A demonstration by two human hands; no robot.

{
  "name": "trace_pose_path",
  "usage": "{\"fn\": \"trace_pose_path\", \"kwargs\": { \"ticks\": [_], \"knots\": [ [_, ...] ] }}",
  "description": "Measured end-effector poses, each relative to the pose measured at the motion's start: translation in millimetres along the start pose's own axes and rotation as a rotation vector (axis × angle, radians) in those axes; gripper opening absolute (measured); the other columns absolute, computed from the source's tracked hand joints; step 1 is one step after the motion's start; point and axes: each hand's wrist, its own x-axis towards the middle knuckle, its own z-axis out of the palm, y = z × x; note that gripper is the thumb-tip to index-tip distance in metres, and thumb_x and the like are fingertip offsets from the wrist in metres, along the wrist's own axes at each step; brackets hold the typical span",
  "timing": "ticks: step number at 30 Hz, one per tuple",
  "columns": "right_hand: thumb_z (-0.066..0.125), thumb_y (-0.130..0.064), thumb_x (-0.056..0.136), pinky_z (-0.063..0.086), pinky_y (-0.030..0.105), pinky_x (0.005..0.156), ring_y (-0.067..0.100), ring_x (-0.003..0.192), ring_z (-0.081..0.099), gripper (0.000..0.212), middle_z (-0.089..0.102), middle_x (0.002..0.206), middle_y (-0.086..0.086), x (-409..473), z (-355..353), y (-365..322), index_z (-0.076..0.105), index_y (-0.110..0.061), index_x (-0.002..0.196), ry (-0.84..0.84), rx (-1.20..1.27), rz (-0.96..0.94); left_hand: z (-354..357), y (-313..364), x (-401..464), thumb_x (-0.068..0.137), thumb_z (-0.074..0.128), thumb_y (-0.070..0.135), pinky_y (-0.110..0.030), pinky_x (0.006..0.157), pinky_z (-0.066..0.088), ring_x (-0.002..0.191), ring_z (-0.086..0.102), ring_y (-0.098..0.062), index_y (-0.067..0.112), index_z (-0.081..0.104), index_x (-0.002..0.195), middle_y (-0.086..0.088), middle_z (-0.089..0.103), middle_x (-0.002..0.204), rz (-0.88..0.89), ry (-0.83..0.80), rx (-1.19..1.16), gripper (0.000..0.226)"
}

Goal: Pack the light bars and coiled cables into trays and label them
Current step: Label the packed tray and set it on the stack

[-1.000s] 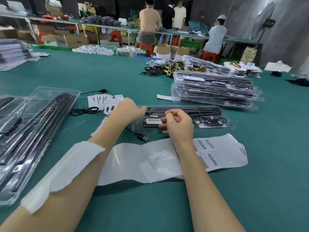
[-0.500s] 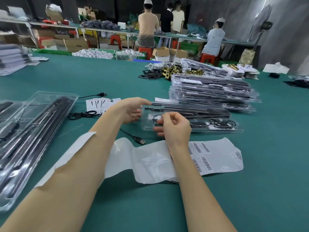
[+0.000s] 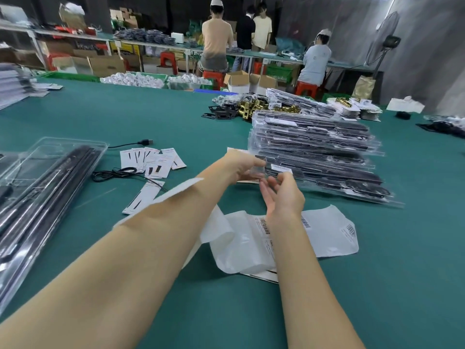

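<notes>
from the head view, left hand (image 3: 241, 165) gripping the labelled tray (image 3: 281, 172) at the foot of the stack (image 3: 314, 144) on the bench (image 3: 176, 117), right hand (image 3: 281, 197) open and empty just beside; could topple the stack if shoved crooked.

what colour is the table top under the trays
Teal green, plain, with no pattern: table top. Clearest in the head view.

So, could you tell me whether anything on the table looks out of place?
The stack of packed trays leans, its layers askew rather than flush. A loose black cable trails across the table among scattered cards, not in any tray.
</notes>
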Motion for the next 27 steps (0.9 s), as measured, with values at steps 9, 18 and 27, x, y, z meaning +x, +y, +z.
{"fn": "trace_pose_path", "kwargs": {
  "ticks": [9,18,27],
  "knots": [
    [0.061,-0.008,0.092,0.061,0.024,0.075,0.021,0.083,0.069,0.008,0.06,0.086,0.007,6,-2,-5,0.056,-0.003,0.095,0.107,0.093,-0.041,-9,-29,11,0.095,0.056,0.034,-0.024,0.075,0.044,0.088,0.064,-0.017,0.017,0.069,0.111,0.001,0.072,0.095,0.491,0.18,0.784,0.027],
    [0.068,-0.007,0.092,0.053,0.018,0.051,0.01,0.048,0.066,0.017,0.064,0.072,0.007,13,-6,0,0.052,-0.004,0.098,0.068,0.028,-0.073,2,-17,0,0.093,0.056,0.018,-0.017,0.044,0.042,0.054,0.054,-0.01,0.024,0.064,0.102,0.002,0.061,0.071,0.321,-0.012,0.382,0.014],
    [0.039,-0.018,0.106,0.06,0.031,0.053,0.018,0.051,0.071,0.022,0.069,0.071,0.014,32,-18,-22,0.047,0.0,0.096,-0.174,-0.66,0.045,-11,-17,-18,0.091,0.05,0.022,-0.026,0.072,0.053,0.098,0.063,-0.02,0.033,0.069,0.107,0.003,0.063,0.091,0.457,0.115,0.952,0.027]
  ]
}}
